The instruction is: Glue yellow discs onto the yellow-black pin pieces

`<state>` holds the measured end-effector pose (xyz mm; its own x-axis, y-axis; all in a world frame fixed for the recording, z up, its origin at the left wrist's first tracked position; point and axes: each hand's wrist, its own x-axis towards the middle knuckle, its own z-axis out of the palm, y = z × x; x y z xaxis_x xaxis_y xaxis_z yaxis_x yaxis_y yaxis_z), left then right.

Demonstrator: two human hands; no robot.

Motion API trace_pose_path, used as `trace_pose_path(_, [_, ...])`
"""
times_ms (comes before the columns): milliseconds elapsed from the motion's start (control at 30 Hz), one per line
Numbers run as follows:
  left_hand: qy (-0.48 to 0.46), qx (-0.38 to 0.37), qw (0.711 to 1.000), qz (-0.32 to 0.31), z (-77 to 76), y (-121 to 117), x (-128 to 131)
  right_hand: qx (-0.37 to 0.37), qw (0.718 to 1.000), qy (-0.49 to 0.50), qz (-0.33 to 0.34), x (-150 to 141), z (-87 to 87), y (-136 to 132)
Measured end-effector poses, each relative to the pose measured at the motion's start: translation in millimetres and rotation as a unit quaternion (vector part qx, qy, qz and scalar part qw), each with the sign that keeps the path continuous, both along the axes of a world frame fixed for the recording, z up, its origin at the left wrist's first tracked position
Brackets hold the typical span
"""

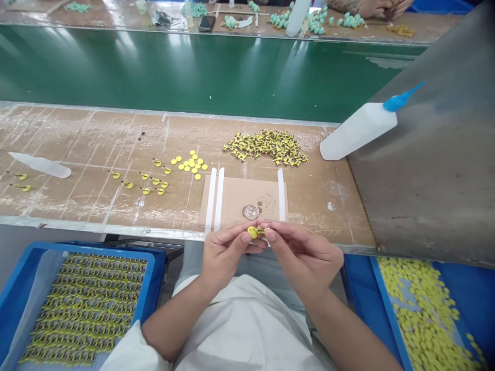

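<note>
My left hand (221, 253) pinches a round yellow disc (252, 232) between thumb and fingers, just off the front edge of the table. Against it, my right hand (305, 256) pinches a small yellow and dark piece (261, 232); its shape is mostly covered by the fingertips. The two pieces meet or nearly meet; I cannot tell if they are joined. Right behind my fingers, a small clear round dish (251, 212) sits on a cardboard sheet (242, 190) with white tape strips.
A pile of small yellow-and-dark figures (270, 147) lies behind the sheet. Left are loose yellow discs (191, 163) and disc-based pieces (155, 181). A white squeeze bottle (359, 130) leans by the metal panel (433, 134). Blue trays (154, 273) flank me. Across the green belt (185, 72), another person's hands (381, 7) show.
</note>
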<state>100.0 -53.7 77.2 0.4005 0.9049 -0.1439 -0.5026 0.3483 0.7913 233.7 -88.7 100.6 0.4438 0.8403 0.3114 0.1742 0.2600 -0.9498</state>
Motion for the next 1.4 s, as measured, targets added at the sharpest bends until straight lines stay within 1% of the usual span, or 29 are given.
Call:
trace_pose_path(133, [-0.002, -0.001, 1.000, 0.001, 0.3, -0.7, -0.4, 0.006, 1.000, -0.012, -0.005, -0.3, 0.3, 0.5])
trace_pose_path(533, [-0.008, -0.002, 1.000, 0.002, 0.1, 0.9, 0.3, 0.048, 0.998, -0.033, 0.016, 0.8, -1.3, 2.2])
trace_pose_path(667, [-0.003, -0.001, 1.000, 0.006, 0.4, 0.1, 0.1, 0.049, 0.998, -0.037, 0.026, 1.6, -1.2, 1.3])
trace_pose_path(833, [0.006, 0.010, 1.000, 0.007, 3.1, -0.6, -1.0, 0.058, 0.997, -0.044, 0.028, 2.4, 0.6, 1.8])
trace_pose_path(1033, [0.024, 0.031, 0.999, 0.023, 6.9, -1.9, -1.9, 0.070, 0.994, -0.077, 0.024, 3.2, 5.9, 3.8])
trace_pose_path(1233, [0.031, 0.050, 0.998, 0.028, 8.3, -2.9, -3.1, 0.072, 0.993, -0.092, 0.030, 4.6, 6.2, 3.7])
trace_pose_path(1400, [0.062, 0.066, 0.995, 0.039, 9.9, -3.6, -3.9, 0.071, 0.992, -0.099, 0.031, 4.5, 7.4, 4.0])
